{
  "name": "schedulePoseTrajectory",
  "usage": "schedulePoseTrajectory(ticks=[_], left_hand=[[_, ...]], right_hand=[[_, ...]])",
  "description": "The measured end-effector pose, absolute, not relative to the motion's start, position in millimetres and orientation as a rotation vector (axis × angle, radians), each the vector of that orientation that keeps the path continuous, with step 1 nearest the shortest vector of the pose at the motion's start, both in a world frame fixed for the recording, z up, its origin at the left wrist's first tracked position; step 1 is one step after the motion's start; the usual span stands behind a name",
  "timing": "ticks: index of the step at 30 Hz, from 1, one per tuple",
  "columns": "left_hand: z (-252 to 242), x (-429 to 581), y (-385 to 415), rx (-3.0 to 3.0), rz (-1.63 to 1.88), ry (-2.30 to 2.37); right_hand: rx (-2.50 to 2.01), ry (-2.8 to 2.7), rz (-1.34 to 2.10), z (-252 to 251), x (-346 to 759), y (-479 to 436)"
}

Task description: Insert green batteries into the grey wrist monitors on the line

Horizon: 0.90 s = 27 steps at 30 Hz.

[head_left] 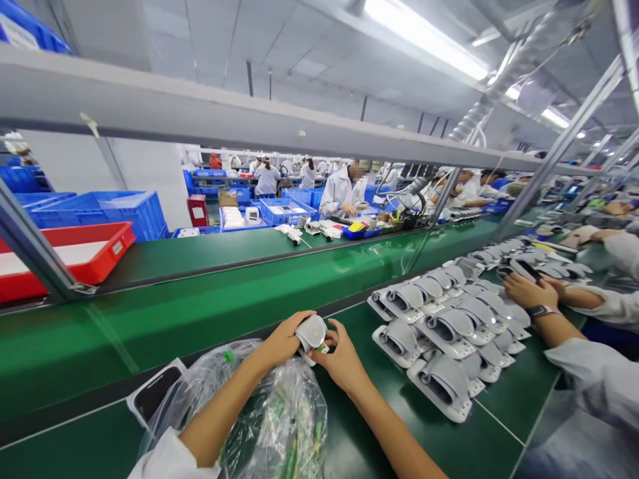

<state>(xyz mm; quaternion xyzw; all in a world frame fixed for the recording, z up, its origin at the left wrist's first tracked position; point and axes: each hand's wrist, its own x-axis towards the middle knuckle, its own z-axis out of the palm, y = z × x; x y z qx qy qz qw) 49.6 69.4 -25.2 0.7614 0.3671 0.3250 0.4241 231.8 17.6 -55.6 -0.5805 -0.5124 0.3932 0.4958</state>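
Near the middle of the bench, my left hand (pixel 285 340) is closed round a grey plastic housing (pixel 312 332) with a rounded, domed top. My right hand (pixel 344 359) pinches the lower right side of that same housing, where a small green part (pixel 323 347) shows. Its underside is hidden by my fingers. Beneath my left forearm lies a clear plastic bag (pixel 279 406) with green and thin wire-like pieces inside. To the left, partly under the bag, is a white-framed piece with a dark screen (pixel 158 392).
Rows of similar grey housings (pixel 446 386) stand on the green bench to my right. Beyond them, a co-worker's hands (pixel 532 293) hold a part. A green conveyor belt (pixel 200 306) runs across ahead, under a grey overhead beam (pixel 249 123). A red tray (pixel 107 256) sits at the far left.
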Motion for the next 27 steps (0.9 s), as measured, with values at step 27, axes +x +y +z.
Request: schedulePoseTrajectory(ticks=[27], left_hand=[[28.9,-111.4,-186.2,1.526,0.89,2.254]], right_hand=[[-1.338,-1.623,0.063,-3.3,239.8,-9.6]])
